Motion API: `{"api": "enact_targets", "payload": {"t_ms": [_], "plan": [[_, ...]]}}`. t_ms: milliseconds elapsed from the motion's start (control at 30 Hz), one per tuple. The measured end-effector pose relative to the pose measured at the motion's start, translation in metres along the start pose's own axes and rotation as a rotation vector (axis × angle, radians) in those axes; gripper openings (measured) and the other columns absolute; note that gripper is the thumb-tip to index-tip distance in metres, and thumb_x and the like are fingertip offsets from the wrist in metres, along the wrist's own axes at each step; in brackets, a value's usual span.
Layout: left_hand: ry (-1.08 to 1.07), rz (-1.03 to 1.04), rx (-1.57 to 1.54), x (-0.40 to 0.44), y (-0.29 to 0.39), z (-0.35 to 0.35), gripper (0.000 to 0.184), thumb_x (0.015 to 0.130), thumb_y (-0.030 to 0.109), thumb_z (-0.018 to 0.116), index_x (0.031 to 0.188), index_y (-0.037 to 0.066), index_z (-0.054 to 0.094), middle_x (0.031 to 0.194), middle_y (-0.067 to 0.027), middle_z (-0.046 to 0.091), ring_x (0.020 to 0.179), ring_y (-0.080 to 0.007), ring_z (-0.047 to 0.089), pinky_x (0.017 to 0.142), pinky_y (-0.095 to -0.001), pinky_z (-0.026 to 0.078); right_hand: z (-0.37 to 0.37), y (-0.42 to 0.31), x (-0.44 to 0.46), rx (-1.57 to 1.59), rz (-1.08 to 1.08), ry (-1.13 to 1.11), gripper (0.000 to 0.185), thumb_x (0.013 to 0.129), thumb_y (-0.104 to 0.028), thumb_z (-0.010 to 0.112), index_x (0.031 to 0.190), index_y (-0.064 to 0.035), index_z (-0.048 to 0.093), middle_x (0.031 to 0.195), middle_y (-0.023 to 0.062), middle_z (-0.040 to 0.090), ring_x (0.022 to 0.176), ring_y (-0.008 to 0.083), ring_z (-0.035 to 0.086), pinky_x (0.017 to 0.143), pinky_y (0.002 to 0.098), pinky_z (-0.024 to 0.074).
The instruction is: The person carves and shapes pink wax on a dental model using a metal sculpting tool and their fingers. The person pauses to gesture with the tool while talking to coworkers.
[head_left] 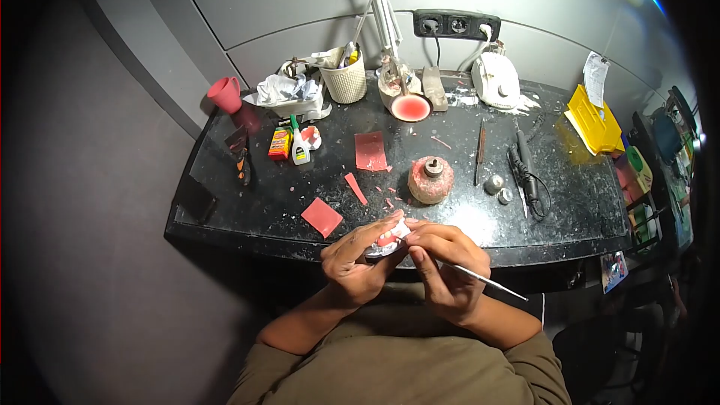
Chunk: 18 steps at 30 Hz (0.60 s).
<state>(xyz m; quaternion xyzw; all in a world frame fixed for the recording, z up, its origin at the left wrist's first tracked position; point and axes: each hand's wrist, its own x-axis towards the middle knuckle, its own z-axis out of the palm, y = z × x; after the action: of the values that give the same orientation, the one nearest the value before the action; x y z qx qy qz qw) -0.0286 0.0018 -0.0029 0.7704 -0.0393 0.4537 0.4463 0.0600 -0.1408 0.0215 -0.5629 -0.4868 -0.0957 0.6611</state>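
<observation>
Near the front edge of the bench, my left hand (351,264) is closed around a dental model (381,249) of white plaster with pink wax and teeth. My right hand (452,264) pinches a thin metal wax carver (491,283), whose tip meets the model and whose other end points down to the right. Fingers hide much of the model. Just beyond my hands lie a square pink wax sheet (322,217), a wax strip (355,189) and small wax crumbs. A wax-smeared burner (431,180) with a metal cap stands behind them.
A larger wax sheet (370,151), glue bottle (300,146) and red-yellow box (280,144) are farther back. To the right lie a brown-handled tool (481,151) and a corded handpiece (524,156). A pot of red wax (411,108) sits below the lamp arm (382,7).
</observation>
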Motion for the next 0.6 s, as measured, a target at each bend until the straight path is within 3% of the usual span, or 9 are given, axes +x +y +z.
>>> {"api": "enact_targets", "payload": {"t_ms": [267, 400, 433, 467, 533, 567, 600], "plan": [[-0.005, -0.057, -0.035, -0.004, -0.004, -0.001, 0.038, 0.080, -0.001, 0.083, 0.115, -0.007, 0.069, 0.113, -0.0197, 0.074, 0.100, -0.0255, 0.074, 0.086, -0.0333, 0.060, -0.001, 0.005, 0.000, -0.013, 0.144, 0.057, 0.008, 0.091, 0.006, 0.069, 0.098, 0.0072, 0.070, 0.096, 0.0185, 0.072, 0.085, 0.0272, 0.070, 0.076, 0.0338, 0.0565], [-0.059, -0.286, -0.471, -0.004, -0.017, -0.001, 0.044, 0.092, 0.015, 0.075, 0.128, -0.005, 0.058, 0.127, -0.0192, 0.061, 0.106, -0.0290, 0.070, 0.084, -0.0369, 0.061, -0.008, 0.016, -0.003, 0.252, 0.306, 0.141, 0.011, 0.099, 0.005, 0.058, 0.105, 0.0088, 0.066, 0.103, 0.0171, 0.070, 0.095, 0.0218, 0.069, 0.086, 0.0325, 0.0557], [-0.069, -0.346, -0.659, -0.002, -0.018, -0.001, 0.046, 0.097, 0.020, 0.069, 0.134, -0.004, 0.054, 0.132, -0.0169, 0.056, 0.105, -0.0303, 0.070, 0.082, -0.0376, 0.061, -0.009, 0.014, -0.002, 0.365, 0.313, 0.170, 0.013, 0.102, 0.004, 0.053, 0.110, 0.0089, 0.062, 0.107, 0.0178, 0.069, 0.100, 0.0229, 0.069, 0.093, 0.0344, 0.0557], [-0.063, -0.345, -0.656, -0.001, -0.017, -0.002, 0.046, 0.097, 0.020, 0.069, 0.134, -0.004, 0.054, 0.132, -0.0169, 0.056, 0.105, -0.0303, 0.070, 0.082, -0.0376, 0.061, -0.013, 0.017, 0.000, 0.380, 0.279, 0.165, 0.013, 0.104, 0.001, 0.051, 0.111, 0.0081, 0.059, 0.107, 0.0197, 0.068, 0.103, 0.0249, 0.070, 0.095, 0.0365, 0.0572], [-0.108, -0.571, -0.895, 0.003, -0.012, -0.004, 0.054, 0.104, 0.031, 0.057, 0.144, -0.002, 0.043, 0.134, -0.0151, 0.048, 0.096, -0.0332, 0.070, 0.072, -0.0373, 0.059, -0.016, 0.012, 0.003, 0.472, 0.275, 0.212, 0.012, 0.105, -0.001, 0.050, 0.112, 0.0074, 0.056, 0.103, 0.0209, 0.068, 0.098, 0.0258, 0.071, 0.090, 0.0373, 0.0599], [-0.098, -0.571, -0.893, 0.004, -0.013, -0.006, 0.054, 0.104, 0.031, 0.057, 0.144, -0.002, 0.043, 0.134, -0.0151, 0.048, 0.096, -0.0332, 0.070, 0.072, -0.0373, 0.059, -0.017, 0.012, 0.004, 0.435, 0.236, 0.183, 0.013, 0.106, -0.004, 0.051, 0.112, 0.0068, 0.054, 0.096, 0.0204, 0.069, 0.091, 0.0255, 0.073, 0.083, 0.0366, 0.0620], [-0.133, -0.621, -0.983, 0.006, -0.014, -0.008, 0.052, 0.105, 0.034, 0.053, 0.141, -0.002, 0.043, 0.129, -0.0146, 0.050, 0.088, -0.0289, 0.067, 0.066, -0.0348, 0.054, -0.020, 0.013, 0.001, 0.439, 0.238, 0.173, 0.013, 0.106, -0.004, 0.051, 0.112, 0.0068, 0.054, 0.096, 0.0204, 0.069, 0.091, 0.0255, 0.073, 0.083, 0.0366, 0.0620]]}}
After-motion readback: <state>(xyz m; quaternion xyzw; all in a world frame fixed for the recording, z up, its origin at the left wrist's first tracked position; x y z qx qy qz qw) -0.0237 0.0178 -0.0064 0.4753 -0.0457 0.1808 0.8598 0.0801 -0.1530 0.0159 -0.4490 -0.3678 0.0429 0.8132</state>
